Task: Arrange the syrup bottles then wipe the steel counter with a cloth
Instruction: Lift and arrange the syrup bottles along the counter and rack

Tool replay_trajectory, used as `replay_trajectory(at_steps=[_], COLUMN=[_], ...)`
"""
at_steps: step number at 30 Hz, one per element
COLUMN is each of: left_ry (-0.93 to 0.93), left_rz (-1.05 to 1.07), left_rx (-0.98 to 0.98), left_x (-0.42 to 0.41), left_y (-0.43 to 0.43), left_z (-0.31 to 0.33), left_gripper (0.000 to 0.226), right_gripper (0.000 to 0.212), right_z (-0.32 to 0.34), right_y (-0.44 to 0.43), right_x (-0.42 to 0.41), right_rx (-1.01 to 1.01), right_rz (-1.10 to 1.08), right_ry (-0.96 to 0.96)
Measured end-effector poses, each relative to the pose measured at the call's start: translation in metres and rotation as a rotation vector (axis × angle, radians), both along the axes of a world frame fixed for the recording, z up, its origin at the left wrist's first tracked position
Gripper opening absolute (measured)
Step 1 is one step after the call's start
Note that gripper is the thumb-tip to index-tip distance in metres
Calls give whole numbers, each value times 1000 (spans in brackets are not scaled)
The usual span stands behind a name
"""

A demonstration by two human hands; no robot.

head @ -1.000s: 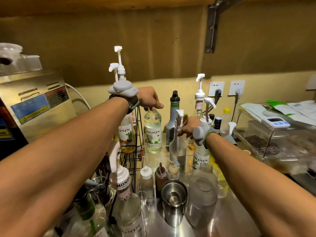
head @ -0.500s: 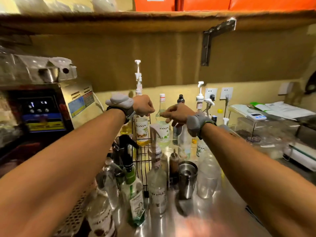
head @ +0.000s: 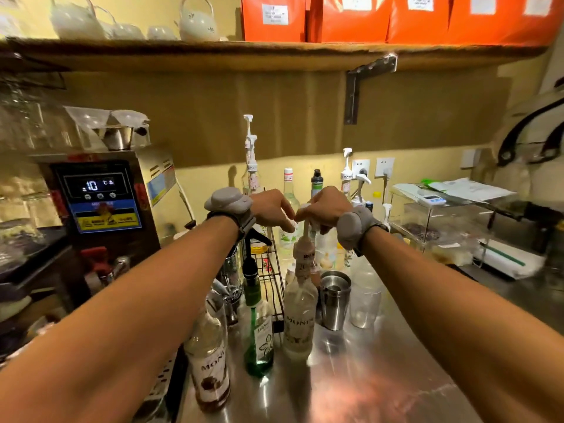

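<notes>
A clear Monin pump bottle (head: 299, 319) stands on the steel counter (head: 372, 380) near the front. My right hand (head: 328, 206) is closed over its white pump head. My left hand (head: 271, 209) reaches in from the left, its fingertips meeting the same pump top; whether they grip it is unclear. To the left of this bottle stand a green-liquid bottle (head: 259, 340) and a brown-syrup Monin bottle (head: 210, 370). More syrup bottles (head: 288, 190) line the back wall, and tall pump bottles (head: 251, 160) rise from the black wire rack (head: 270, 270). No cloth is in view.
A steel shaker cup (head: 335, 297) and a clear plastic cup (head: 364, 300) stand right of the pump bottle. A steel machine with a lit display (head: 97, 193) fills the left. An acrylic case (head: 442, 230) sits at the right. A wooden shelf (head: 274, 53) hangs overhead.
Both hands left the back-row bottles and came together over the near clear bottle's pump. My view pulled back and tilted up, showing the shelf and the machine.
</notes>
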State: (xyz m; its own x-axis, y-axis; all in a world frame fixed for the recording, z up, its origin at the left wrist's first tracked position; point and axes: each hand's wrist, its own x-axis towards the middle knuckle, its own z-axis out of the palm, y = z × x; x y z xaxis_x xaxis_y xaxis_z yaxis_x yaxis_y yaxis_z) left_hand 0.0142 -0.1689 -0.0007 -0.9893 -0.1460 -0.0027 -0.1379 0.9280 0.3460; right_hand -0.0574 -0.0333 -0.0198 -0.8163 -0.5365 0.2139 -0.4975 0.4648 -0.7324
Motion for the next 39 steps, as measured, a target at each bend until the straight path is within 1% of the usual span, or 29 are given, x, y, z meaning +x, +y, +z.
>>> replay_trajectory(at_steps=[3, 7, 9, 11, 12, 14, 17, 19, 20, 22, 24, 25, 26, 28, 29, 30, 33, 37, 39], left_ry=[27, 210, 262, 260, 259, 281, 375, 430, 450, 497, 522, 527, 526, 501, 466, 437, 393, 263, 223], left_rz=[-65, -93, -98, -86, -75, -51, -35, -18, -14, -12, -20, -21, -18, -13, -4, 13, 111, 194, 208], left_rx=[57, 193, 260, 321, 344, 398, 472, 557, 587, 599, 615, 605, 564, 446, 402, 372, 284, 218, 196], left_x=[-2, -3, -4, -3, -4, -5, -7, -10, -10, -18, -25, -30, -35, -52, -54, -60, -86, -112, -121], left_y=[13, 27, 30, 31, 31, 29, 30, 32, 33, 34, 28, 24, 19, 7, 0, -7, -31, -53, -60], left_z=[1, 12, 17, 18, 19, 20, 33, 48, 55, 70, 78, 81, 82, 86, 86, 86, 82, 73, 67], left_gripper=[28, 22, 21, 19, 19, 22, 25, 27, 28, 29, 30, 29, 30, 34, 36, 38, 48, 38, 38], right_gripper=[28, 36, 40, 34, 30, 27, 20, 18, 22, 29, 22, 16, 14, 17, 15, 12, 19, 23, 23], right_z=[24, 49, 53, 50, 46, 31, 9, 1, -3, -1, 4, 8, 11, 18, 20, 23, 33, 45, 42], right_y=[5, 8, 10, 13, 15, 19, 25, 23, 21, 13, 6, 2, -1, -10, -13, -17, -32, -49, -58], right_x=[5, 13, 13, 11, 8, 1, -7, -10, -10, -18, -26, -31, -37, -58, -63, -70, -108, -143, -156], right_rx=[-124, -250, -338, -426, -433, -373, -191, -37, 13, 11, -50, -69, -81, -102, -120, -142, -191, -276, -286], right_rz=[-38, -81, -89, -87, -99, -100, 69, 159, 168, 155, 156, 166, 170, 172, 154, 140, 136, 140, 127], right_ry=[-25, -45, -75, -128, -130, -142, -234, -215, -175, -89, -59, -50, -40, -12, -1, 11, 31, 91, 105])
